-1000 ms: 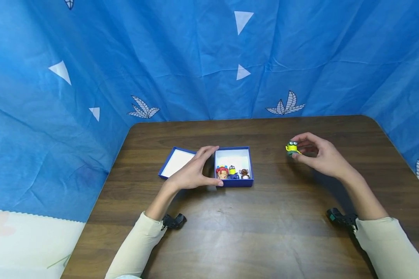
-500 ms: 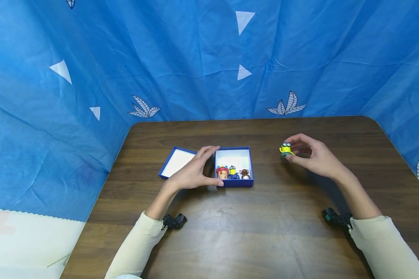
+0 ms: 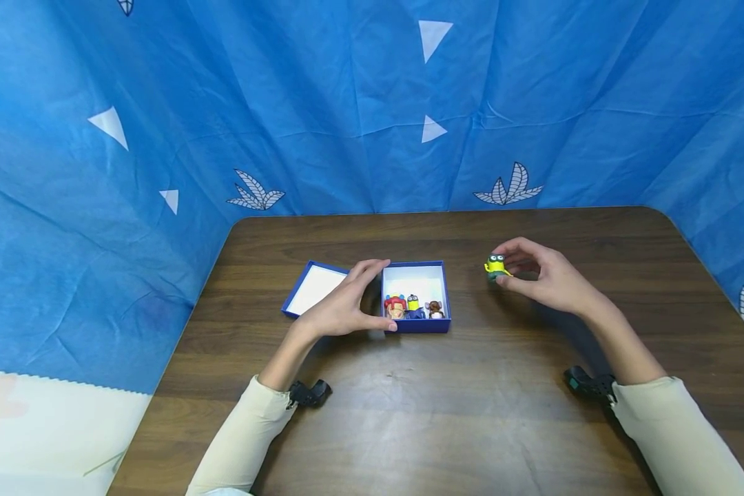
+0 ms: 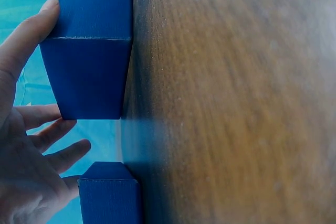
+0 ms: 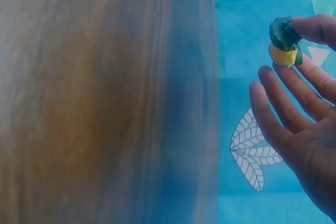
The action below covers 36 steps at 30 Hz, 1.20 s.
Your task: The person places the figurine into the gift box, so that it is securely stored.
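Observation:
With thumb and fingertips, my right hand (image 3: pixel 552 281) pinches a small yellow and green Minion figure (image 3: pixel 495 265) above the table, right of the box; in the right wrist view the figure's green underside (image 5: pixel 284 35) shows. My left hand (image 3: pixel 344 303) grips the open blue box (image 3: pixel 418 326) at its left end, thumb at the front edge and fingers at the back. Inside, along the front wall, sit a red and tan figure (image 3: pixel 395 307), a yellow and blue Minion (image 3: pixel 414 308) and a brown mouse-like figure (image 3: pixel 435 309).
A blue-rimmed lid (image 3: pixel 313 290) with a white inside lies left of the box, partly hidden by my left hand. The brown wooden table (image 3: pixel 446 406) reaches back to a blue curtain (image 3: pixel 359 103).
My right hand has moved left with the Minion figure, closer to the box. The left hand and the box have stayed in place.

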{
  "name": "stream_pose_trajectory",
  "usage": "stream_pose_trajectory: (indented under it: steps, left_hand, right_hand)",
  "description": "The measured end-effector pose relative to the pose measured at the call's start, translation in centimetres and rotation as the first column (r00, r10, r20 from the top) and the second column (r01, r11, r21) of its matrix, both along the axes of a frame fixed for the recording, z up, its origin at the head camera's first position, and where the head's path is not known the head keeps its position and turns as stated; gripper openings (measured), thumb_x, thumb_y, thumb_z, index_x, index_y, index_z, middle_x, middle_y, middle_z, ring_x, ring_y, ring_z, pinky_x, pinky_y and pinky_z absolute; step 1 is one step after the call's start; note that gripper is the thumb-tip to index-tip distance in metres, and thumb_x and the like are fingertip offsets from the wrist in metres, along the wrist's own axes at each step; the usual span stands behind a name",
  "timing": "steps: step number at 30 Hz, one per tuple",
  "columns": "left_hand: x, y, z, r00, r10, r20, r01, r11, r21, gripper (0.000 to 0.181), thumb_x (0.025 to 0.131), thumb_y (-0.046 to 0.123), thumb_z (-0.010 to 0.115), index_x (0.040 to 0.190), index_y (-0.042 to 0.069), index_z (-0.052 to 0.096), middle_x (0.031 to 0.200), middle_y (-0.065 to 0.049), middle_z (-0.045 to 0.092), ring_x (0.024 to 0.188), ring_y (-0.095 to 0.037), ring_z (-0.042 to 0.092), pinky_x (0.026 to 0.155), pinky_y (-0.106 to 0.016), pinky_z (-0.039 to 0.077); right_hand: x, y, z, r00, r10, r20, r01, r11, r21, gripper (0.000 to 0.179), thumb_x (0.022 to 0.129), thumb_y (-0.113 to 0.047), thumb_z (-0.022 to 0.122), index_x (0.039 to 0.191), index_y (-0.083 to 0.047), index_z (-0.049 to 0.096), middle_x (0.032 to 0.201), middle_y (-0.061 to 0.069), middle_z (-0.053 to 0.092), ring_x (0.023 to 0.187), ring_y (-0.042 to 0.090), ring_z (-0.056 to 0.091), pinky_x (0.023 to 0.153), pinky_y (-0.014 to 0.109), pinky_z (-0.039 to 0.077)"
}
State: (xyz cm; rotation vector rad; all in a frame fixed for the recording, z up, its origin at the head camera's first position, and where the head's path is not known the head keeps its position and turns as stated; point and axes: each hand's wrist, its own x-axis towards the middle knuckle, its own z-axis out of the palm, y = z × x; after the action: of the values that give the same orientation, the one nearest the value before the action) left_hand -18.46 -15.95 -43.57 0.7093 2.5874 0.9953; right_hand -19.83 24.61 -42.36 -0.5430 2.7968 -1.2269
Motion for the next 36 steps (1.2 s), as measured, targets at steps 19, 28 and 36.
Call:
stream_pose_trajectory:
  steps: [19, 28, 36]
  left_hand:
    - [-0.2, -0.1, -0.1, 1.000, -0.003, 0.006, 0.003, 1.000, 0.005, 0.117, 0.082, 0.056, 0.091, 0.173, 0.030, 0.022, 0.175, -0.002, 0.024, 0.161, -0.030, 0.034, 0.128, -0.062, 0.037]
    - [-0.2, -0.1, -0.1, 1.000, 0.000, 0.004, 0.000, 1.000, 0.006, 0.117, 0.082, 0.056, 0.091, 0.173, 0.031, 0.022, 0.176, -0.002, 0.023, 0.162, -0.031, 0.032, 0.128, -0.063, 0.037]
    - [-0.2, -0.1, -0.1, 1.000, -0.004, -0.003, 0.004, 1.000, -0.004, 0.117, 0.082, 0.058, 0.090, 0.173, 0.029, 0.022, 0.176, -0.002, 0.024, 0.162, -0.030, 0.034, 0.128, -0.062, 0.037]
  right_hand:
    - [-0.8, -2.5, -0.2, 0.992, 0.128, 0.015, -0.129, 0.990, 0.051, 0.043, 0.094, -0.019, 0.084, 0.132, -0.014, 0.063, 0.124, 0.009, 0.073, 0.113, 0.029, 0.072, 0.101, 0.056, 0.058]
    - [-1.2, -3.7, 0.2, 0.990, 0.141, 0.015, -0.141, 0.990, 0.030, 0.045, 0.094, -0.020, 0.084, 0.134, -0.015, 0.063, 0.125, 0.008, 0.072, 0.114, 0.029, 0.071, 0.103, 0.059, 0.058]
    - [-1.5, -4.4, 0.8, 0.988, 0.156, 0.006, -0.156, 0.987, 0.023, 0.045, 0.095, -0.021, 0.084, 0.134, -0.013, 0.063, 0.126, 0.010, 0.072, 0.116, 0.031, 0.070, 0.105, 0.061, 0.057]
